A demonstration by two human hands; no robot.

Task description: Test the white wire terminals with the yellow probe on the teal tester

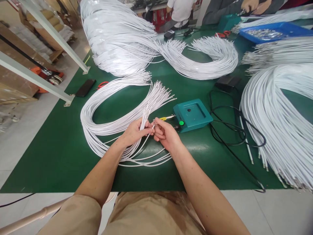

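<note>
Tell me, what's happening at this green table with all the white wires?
A person handles a looped bundle of white wires on the green table. The left hand grips the bundle near its loose ends; the right hand pinches a single wire end, just short of a teal box with a green button. Bigger wire heaps lie around.

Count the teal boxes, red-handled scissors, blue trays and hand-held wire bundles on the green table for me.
Teal boxes: 2
Red-handled scissors: 2
Blue tray: 1
Held wire bundle: 1
Total: 6
</note>
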